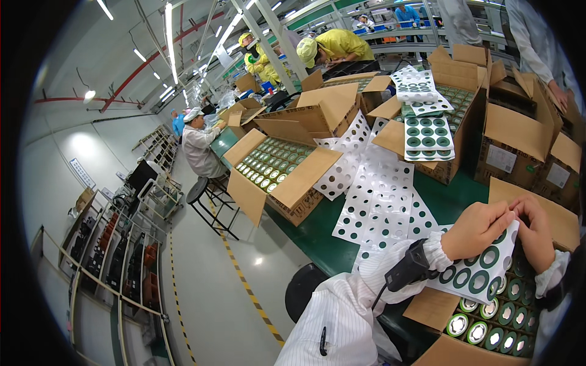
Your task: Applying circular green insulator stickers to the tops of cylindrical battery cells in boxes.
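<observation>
White paper with dark green rings makes the sheet [482, 271] which is at the near right, tilted above an open carton [452, 354]. Left hand [476, 229] has its fingers bent and grasps this sheet at its upper edge; around its wrist is a black device [406, 266]. Right hand [534, 235] comes from the right, with curled fingers meeting those of the left hand near the corner of the sheet; its fingertips are hidden, so I cannot tell if it also pinches the paper. Below the sheet, the carton contains rows of round cells [489, 309]; some show a bright silver top, others have a green ring on it. Farther to the left, punched white sheets [381, 198] lie overlapping on the green table [323, 241]. Beyond them on the left stands another box of cells [299, 207], with its flaps open, and on the far right side a pile of ring sheets [429, 137] rests on a larger box [448, 168]. Far left, a person in white [201, 149] sits at the table.
</observation>
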### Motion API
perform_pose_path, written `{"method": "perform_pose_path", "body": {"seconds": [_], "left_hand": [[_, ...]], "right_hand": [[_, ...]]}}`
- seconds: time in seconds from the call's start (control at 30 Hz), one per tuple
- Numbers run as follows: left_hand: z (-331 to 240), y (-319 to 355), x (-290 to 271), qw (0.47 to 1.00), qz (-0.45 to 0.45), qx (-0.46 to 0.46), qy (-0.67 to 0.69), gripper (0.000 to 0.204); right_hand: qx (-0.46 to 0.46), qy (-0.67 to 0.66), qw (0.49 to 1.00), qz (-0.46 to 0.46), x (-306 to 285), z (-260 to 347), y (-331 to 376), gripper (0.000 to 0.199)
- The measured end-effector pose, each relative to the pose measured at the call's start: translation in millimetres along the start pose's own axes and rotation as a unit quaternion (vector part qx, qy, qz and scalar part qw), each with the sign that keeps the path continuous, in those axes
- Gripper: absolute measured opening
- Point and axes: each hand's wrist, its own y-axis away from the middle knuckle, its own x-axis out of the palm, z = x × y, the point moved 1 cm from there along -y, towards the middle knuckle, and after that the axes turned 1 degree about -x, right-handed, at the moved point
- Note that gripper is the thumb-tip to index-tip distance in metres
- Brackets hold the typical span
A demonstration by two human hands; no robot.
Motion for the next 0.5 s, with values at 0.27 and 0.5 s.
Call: {"method": "perform_pose_path", "body": {"seconds": [0.27,0.5], "left_hand": [[-5,1,1,1.0,0.005,-0.016,-0.024,0.028],[6,5,-7,0.993,0.012,-0.112,0.023,0.028]], "right_hand": [[-0.045,0.06,0.997,-0.017,-3,7,4,0.011],[-0.095,0.11,0.988,-0.051,2,-2,-5,0.015]]}}
